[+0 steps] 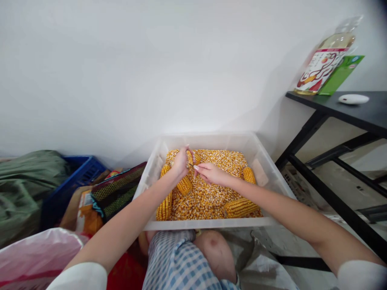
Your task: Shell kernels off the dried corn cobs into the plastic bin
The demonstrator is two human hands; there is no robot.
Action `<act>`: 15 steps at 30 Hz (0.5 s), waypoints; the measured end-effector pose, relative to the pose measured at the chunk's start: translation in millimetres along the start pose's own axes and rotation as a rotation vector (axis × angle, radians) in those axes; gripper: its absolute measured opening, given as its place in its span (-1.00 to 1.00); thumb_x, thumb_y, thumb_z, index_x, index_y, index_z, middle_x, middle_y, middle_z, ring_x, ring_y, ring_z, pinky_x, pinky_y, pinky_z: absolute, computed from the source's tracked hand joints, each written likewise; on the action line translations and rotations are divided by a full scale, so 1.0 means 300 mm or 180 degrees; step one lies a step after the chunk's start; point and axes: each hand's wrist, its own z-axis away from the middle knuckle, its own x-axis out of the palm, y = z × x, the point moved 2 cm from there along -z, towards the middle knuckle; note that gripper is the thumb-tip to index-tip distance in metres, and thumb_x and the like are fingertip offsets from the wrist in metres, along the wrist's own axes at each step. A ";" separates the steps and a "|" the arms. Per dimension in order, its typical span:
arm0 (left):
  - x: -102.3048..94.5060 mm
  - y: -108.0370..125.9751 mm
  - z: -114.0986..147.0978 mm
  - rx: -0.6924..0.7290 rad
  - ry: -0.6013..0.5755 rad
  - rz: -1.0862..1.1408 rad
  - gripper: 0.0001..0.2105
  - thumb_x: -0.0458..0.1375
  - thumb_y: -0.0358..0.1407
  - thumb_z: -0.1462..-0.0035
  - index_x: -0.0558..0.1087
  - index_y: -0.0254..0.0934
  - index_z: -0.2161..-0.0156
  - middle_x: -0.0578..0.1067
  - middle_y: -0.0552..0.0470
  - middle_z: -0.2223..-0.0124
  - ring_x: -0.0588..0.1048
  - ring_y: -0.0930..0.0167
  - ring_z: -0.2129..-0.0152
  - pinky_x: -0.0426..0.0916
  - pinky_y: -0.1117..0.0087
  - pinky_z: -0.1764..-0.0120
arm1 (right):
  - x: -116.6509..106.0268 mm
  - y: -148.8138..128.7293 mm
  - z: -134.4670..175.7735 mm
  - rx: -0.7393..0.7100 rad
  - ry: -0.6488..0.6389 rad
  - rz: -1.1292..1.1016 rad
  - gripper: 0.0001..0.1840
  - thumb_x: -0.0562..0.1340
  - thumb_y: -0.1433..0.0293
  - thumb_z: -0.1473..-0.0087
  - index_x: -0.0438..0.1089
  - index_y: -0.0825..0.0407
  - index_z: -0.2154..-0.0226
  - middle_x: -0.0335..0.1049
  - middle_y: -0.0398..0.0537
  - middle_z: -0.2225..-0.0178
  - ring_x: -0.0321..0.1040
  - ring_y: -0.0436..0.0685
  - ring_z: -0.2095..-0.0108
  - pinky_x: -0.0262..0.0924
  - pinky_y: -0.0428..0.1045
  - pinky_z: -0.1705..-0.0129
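Over a clear plastic bin (217, 224) of loose corn kernels (208, 201), my two hands work close together. My left hand (181, 162) is closed around a corn cob (197, 156), only part of which shows past the fingers. My right hand (211, 174) is closed in a pinch, its fingertips near the cob. A thin dark thing shows between the hands, too small to name. Under my left wrist lies another corn cob (184, 185). More cobs rest on the kernels: one at the left wall (164, 207), one at the front right (240, 208), one at the right (249, 175).
A black shelf (363, 110) at right holds a bottle (325, 64), a green box (341, 75) and a white oval object (353, 99). At left are a blue crate (81, 171), a green cloth bag (27, 193), a mesh bag (121, 191) and a plastic bag (39, 253). A white wall stands behind.
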 end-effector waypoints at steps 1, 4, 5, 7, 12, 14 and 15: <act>0.001 -0.002 0.001 0.0034 -0.0007 0.0003 -0.76 0.00 -0.18 0.01 0.25 -0.29 0.57 0.28 0.13 0.70 0.26 0.55 0.78 0.15 0.53 0.66 | 0.001 -0.001 0.001 -0.0014 -0.0005 -0.0011 -0.60 -0.04 0.13 -0.15 0.25 0.09 0.46 -0.10 -0.36 0.78 -0.10 -0.12 0.79 -0.06 -0.17 0.72; 0.002 -0.009 0.002 0.0112 -0.0107 -0.0113 -0.73 0.01 -0.15 0.00 0.25 -0.29 0.59 0.28 0.12 0.71 0.26 0.54 0.78 0.15 0.51 0.65 | -0.006 -0.004 0.004 -0.0063 -0.0144 0.0134 -0.60 -0.04 0.14 -0.16 0.26 0.09 0.46 -0.09 -0.35 0.78 -0.09 -0.12 0.78 -0.09 -0.17 0.71; 0.002 -0.012 0.003 0.0135 -0.0175 -0.0207 -0.71 0.01 -0.13 0.00 0.25 -0.29 0.60 0.28 0.11 0.72 0.26 0.53 0.78 0.16 0.51 0.64 | -0.011 -0.005 0.005 -0.0072 -0.0208 0.0237 -0.60 -0.04 0.14 -0.15 0.27 0.09 0.45 -0.08 -0.35 0.77 -0.08 -0.12 0.78 -0.10 -0.17 0.71; 0.004 -0.020 0.003 0.0235 -0.0310 -0.0413 -0.67 0.00 -0.09 -0.02 0.26 -0.29 0.61 0.28 0.10 0.72 0.26 0.53 0.77 0.17 0.49 0.62 | -0.024 -0.007 0.006 -0.0083 -0.0303 0.0505 -0.59 -0.03 0.15 -0.15 0.30 0.11 0.44 -0.06 -0.33 0.76 -0.06 -0.12 0.76 -0.13 -0.17 0.69; 0.004 -0.035 0.000 0.0642 -0.0455 -0.0869 -0.58 -0.06 -0.02 -0.06 0.29 -0.28 0.64 0.31 0.07 0.69 0.29 0.51 0.71 0.21 0.47 0.54 | -0.050 -0.008 0.000 -0.0224 -0.0309 0.1079 -0.59 -0.01 0.19 -0.14 0.37 0.15 0.43 -0.04 -0.30 0.73 -0.07 -0.11 0.71 -0.15 -0.16 0.64; 0.004 -0.039 0.000 0.0719 -0.0460 -0.1037 -0.56 -0.07 -0.01 -0.08 0.30 -0.28 0.65 0.31 0.06 0.68 0.30 0.50 0.69 0.22 0.47 0.51 | -0.055 -0.007 -0.004 -0.0252 -0.0341 0.1224 -0.59 -0.01 0.22 -0.14 0.39 0.15 0.44 -0.01 -0.28 0.72 -0.06 -0.11 0.69 -0.13 -0.15 0.62; 0.005 -0.041 0.000 0.0717 -0.0481 -0.1093 -0.54 -0.08 0.00 -0.08 0.31 -0.28 0.65 0.31 0.06 0.68 0.30 0.50 0.69 0.22 0.47 0.51 | -0.057 -0.006 -0.005 -0.0275 -0.0359 0.1298 -0.59 -0.01 0.23 -0.14 0.40 0.15 0.44 0.01 -0.26 0.71 -0.05 -0.10 0.68 -0.11 -0.15 0.61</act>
